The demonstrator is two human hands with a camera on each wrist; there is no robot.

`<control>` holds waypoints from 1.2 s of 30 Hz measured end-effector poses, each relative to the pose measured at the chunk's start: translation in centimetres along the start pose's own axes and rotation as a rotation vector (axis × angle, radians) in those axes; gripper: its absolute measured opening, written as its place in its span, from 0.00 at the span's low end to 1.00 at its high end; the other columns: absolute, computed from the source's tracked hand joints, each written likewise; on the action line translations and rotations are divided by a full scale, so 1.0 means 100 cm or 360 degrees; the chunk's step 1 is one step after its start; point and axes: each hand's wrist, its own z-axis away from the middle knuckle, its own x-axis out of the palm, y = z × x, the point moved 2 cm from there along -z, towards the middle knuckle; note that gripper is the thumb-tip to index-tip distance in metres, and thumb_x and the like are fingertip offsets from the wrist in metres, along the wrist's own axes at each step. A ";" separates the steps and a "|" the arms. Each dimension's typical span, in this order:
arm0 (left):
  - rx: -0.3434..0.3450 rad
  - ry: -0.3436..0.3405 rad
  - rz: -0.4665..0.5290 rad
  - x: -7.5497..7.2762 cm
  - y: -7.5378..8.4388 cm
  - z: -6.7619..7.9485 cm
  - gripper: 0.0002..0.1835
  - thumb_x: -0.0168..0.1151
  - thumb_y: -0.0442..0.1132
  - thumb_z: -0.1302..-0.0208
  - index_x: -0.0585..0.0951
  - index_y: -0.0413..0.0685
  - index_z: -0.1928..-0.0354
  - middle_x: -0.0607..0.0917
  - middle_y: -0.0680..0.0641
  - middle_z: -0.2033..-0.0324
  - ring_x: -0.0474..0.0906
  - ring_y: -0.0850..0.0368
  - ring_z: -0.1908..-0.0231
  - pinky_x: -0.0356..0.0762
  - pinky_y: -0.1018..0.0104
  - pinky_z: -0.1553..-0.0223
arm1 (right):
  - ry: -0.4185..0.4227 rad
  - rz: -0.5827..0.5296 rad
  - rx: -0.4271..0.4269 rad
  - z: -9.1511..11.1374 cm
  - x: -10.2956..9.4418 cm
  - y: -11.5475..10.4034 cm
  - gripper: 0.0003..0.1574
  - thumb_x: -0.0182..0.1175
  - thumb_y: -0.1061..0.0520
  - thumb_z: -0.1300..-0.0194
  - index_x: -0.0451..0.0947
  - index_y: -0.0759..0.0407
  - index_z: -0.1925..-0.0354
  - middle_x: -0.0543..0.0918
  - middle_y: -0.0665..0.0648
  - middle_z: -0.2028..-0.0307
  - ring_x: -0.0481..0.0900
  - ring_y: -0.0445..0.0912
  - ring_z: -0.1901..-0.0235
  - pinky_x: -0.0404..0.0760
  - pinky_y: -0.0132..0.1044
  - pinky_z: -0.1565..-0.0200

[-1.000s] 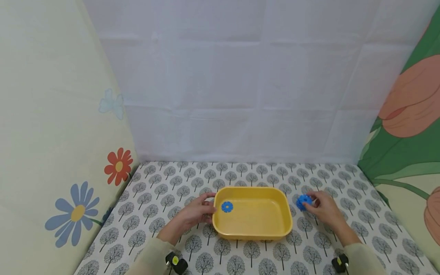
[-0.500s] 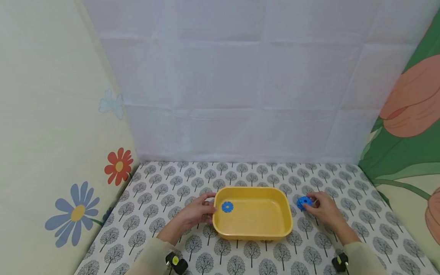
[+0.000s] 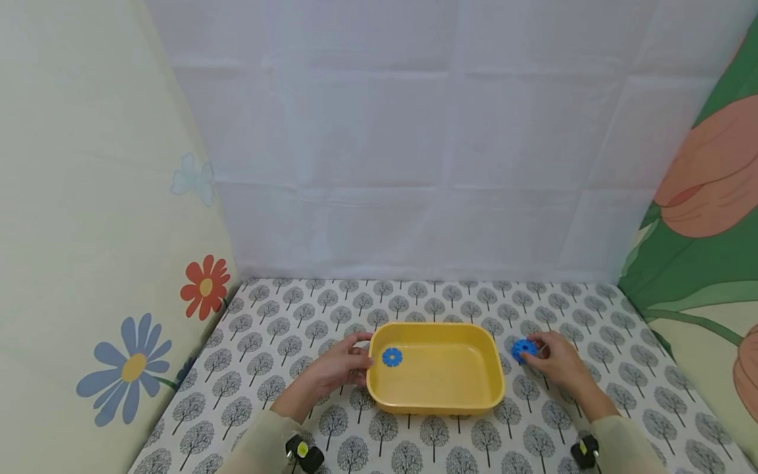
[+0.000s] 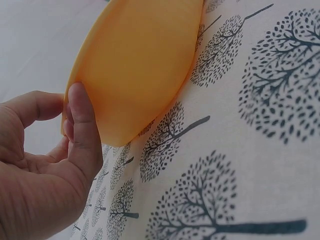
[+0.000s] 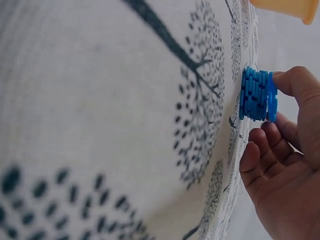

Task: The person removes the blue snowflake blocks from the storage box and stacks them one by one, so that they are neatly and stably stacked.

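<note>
A yellow plastic tray [image 3: 438, 401] with a raised wall lies on the cloth in the middle. Inside it, toward the left, is one blue flower-shaped disc [image 3: 392, 357] with a notched rim and a hole in its centre. My left hand [image 3: 340, 364] grips the tray's left end, fingers and thumb at the wall. To the right of the tray stands a stack of several similar blue discs [image 5: 254, 95]. My right hand [image 3: 559, 361] pinches the top disc [image 5: 272, 97] by its edges, which sits slightly apart from the stack below it.
A white cloth [image 3: 434, 431] printed with grey trees covers the table. At the back hangs a plain white sheet [image 3: 414, 164]. Flower-printed panels stand at the left [image 3: 89, 230] and right [image 3: 699, 276]. Both wrists carry small black cameras.
</note>
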 end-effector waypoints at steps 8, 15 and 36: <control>-0.0006 0.0013 -0.0004 0.000 0.000 0.000 0.35 0.62 0.29 0.34 0.61 0.40 0.26 0.78 0.43 0.60 0.79 0.54 0.67 0.84 0.64 0.67 | -0.0018 -0.0013 -0.0001 -0.001 0.001 0.000 0.27 0.69 0.54 0.36 0.77 0.70 0.45 0.76 0.62 0.57 0.73 0.50 0.63 0.77 0.43 0.64; -0.0007 0.0005 -0.0011 0.000 -0.001 -0.001 0.35 0.61 0.30 0.33 0.61 0.40 0.26 0.78 0.44 0.60 0.79 0.55 0.68 0.84 0.64 0.67 | -0.0018 0.0014 0.0021 -0.003 0.003 0.000 0.27 0.69 0.54 0.36 0.78 0.70 0.45 0.76 0.61 0.58 0.73 0.50 0.63 0.77 0.42 0.64; -0.0016 0.0002 -0.0005 -0.001 -0.002 -0.002 0.36 0.62 0.30 0.34 0.61 0.41 0.26 0.77 0.45 0.62 0.81 0.53 0.69 0.85 0.63 0.66 | 0.0114 -0.0044 -0.0186 -0.006 -0.019 -0.028 0.27 0.66 0.54 0.33 0.76 0.69 0.42 0.77 0.60 0.60 0.72 0.48 0.66 0.73 0.37 0.68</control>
